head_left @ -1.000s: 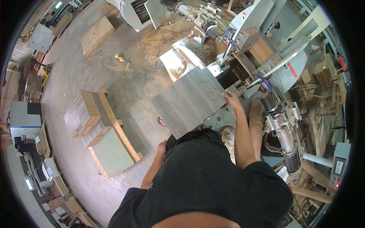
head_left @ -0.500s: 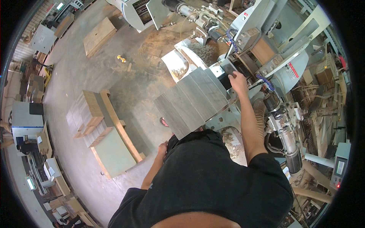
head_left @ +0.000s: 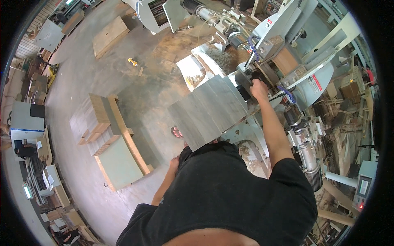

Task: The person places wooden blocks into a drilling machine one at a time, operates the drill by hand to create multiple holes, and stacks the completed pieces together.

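My right hand (head_left: 258,89) reaches out to the machine on the right, its fingers closed on the near end of a small grey wooden board (head_left: 243,79). That board is tilted beside the machine's dark opening. Just left of it, several grey wood-grain boards (head_left: 207,111) lie side by side at the machine's edge, in front of my body. My left hand (head_left: 175,162) hangs low beside my thigh, away from the boards. Its fingers are mostly hidden against my dark clothing.
The machine's motor units (head_left: 305,158) and a white guard (head_left: 322,78) stand on the right. A pallet (head_left: 127,135) with stacked boards sits on the floor at left. A wooden sheet (head_left: 110,36) and a small yellow object (head_left: 132,62) lie farther off.
My right hand has turned the small grey board from nearly flat to a steeper tilt, moving it slightly nearer. The view has shifted a little. My left hand stays low.
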Demonstrator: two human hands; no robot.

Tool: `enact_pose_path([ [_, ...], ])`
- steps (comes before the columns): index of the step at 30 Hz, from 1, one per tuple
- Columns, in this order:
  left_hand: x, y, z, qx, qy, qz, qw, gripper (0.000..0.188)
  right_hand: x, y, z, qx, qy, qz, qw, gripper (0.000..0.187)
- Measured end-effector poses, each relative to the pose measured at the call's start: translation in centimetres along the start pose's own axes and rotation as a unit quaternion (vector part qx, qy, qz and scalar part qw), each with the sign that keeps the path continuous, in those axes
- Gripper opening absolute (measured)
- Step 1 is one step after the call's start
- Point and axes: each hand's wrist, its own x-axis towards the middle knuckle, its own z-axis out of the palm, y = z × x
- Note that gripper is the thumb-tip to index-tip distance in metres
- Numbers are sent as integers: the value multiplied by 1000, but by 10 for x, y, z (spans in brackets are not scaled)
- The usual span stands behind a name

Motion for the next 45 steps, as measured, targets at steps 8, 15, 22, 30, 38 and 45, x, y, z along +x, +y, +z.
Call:
enact_pose_path([
  [8,0,15,-24,-67,-29,-52,996,40,11,1,-11,264,-49,-124,955,25],
  [15,-11,61,-50,-442,32,-273,854,58,-23,-26,38,124,-75,-46,988,31],
  [22,-12,33,-30,-215,-20,-135,967,54,-32,-17,46,207,-89,-37,974,38],
  [30,-15,33,-22,-273,22,-206,940,54,-81,13,42,534,-205,114,812,41],
  [38,1,24,-34,-101,-54,-123,986,46,-103,13,42,609,-195,134,757,34],
  [45,-18,65,-53,-419,1,-296,859,50,-96,27,68,617,-166,136,757,50],
])
